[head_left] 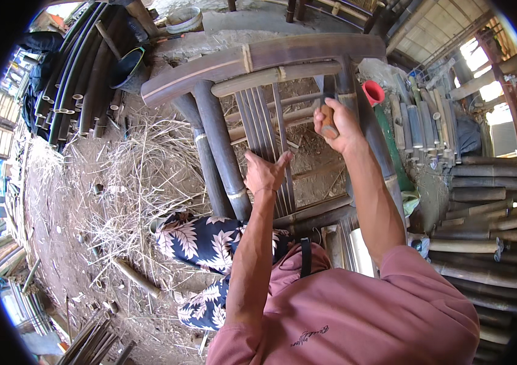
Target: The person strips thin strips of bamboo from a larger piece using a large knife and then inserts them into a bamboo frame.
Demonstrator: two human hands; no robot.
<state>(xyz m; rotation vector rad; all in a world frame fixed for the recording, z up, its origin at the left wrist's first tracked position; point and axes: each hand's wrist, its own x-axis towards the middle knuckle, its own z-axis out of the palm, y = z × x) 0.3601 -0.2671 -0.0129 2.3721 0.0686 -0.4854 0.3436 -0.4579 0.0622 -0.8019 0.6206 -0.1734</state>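
A bamboo chair frame of thick dark poles stands before me, with a wide curved rail along its far end. Several narrow bamboo slats run lengthwise inside it, bunched toward the left, and one slat sits slightly apart. My left hand is closed over these slats around mid-length, its thumb at their right side; some fingertips are hidden. Gripped in my right hand is a knife with a stout wooden handle, its dark blade pointing away near the frame's right pole.
Dry bamboo shavings litter the dirt floor on the left. Long dark poles are stacked at the far left beside a black bucket. Cut bamboo pieces pile up along the right. A red plastic cup sits just beyond the frame's right side.
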